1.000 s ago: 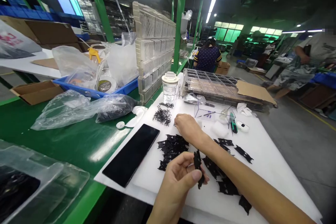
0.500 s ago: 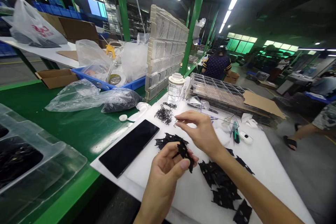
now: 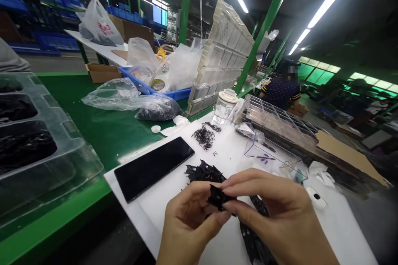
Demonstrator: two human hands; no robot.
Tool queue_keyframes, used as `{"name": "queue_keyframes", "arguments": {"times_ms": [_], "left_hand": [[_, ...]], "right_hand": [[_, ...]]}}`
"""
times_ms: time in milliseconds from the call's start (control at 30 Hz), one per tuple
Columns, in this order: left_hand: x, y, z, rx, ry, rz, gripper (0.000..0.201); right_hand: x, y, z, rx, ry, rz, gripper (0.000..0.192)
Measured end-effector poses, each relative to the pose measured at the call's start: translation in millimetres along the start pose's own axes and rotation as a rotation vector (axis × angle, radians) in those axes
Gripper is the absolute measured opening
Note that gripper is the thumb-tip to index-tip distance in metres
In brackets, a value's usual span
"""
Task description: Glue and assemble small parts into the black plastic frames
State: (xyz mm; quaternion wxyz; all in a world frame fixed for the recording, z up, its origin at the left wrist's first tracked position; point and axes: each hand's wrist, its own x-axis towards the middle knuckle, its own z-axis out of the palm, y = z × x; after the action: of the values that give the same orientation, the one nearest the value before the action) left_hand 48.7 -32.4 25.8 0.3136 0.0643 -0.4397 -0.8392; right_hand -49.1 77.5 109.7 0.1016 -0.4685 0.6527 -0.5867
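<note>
A small black plastic part [image 3: 216, 198] is held up in front of me over the white work surface. My left hand [image 3: 189, 219] grips it between thumb and fingers. At the part's right end, the thumb and forefinger of my right hand [image 3: 267, 207] pinch together; whether a tiny piece sits between them is hidden. Behind my hands lies a heap of similar black parts [image 3: 205, 172], and more black parts [image 3: 253, 238] are partly covered by my right hand. Farther back is a pile of tiny black pieces [image 3: 203, 137], with a loose tiny piece [image 3: 214, 153] nearby.
A black phone-like slab [image 3: 155, 167] lies left. A lidded clear jar [image 3: 225, 107], a clear box [image 3: 273, 159] and a white device [image 3: 317, 198] surround the work area. A compartment case [image 3: 71, 153] stands far left. A person [image 3: 281, 89] sits beyond.
My right hand has come from near the tiny-piece pile down to the part in my left hand. The part is now turned and gripped from both sides. The view has swung left.
</note>
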Motion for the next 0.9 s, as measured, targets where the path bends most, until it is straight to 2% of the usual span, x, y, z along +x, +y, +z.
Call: {"name": "queue_keyframes", "arguments": {"times_ms": [133,267,467,600,900], "left_hand": [[-3,-4,-5.7,0.058,0.034,0.013,0.026],[-5,-7,-7.0,0.099,0.103,0.088,0.033],[-3,-2,0.9,0.111,0.09,0.208,0.04],[-5,3,4.0,0.172,0.162,0.214,0.047],[-6,-1,2.5,0.175,0.148,0.225,0.047]], "right_hand": [[1,5,1,0.002,0.007,-0.057,0.028],[2,7,2,0.002,0.014,-0.08,0.032],[2,10,4,0.032,0.039,-0.062,0.025],[0,8,2,-0.049,0.014,-0.072,0.026],[-2,8,1,-0.087,-0.013,-0.071,0.029]]}}
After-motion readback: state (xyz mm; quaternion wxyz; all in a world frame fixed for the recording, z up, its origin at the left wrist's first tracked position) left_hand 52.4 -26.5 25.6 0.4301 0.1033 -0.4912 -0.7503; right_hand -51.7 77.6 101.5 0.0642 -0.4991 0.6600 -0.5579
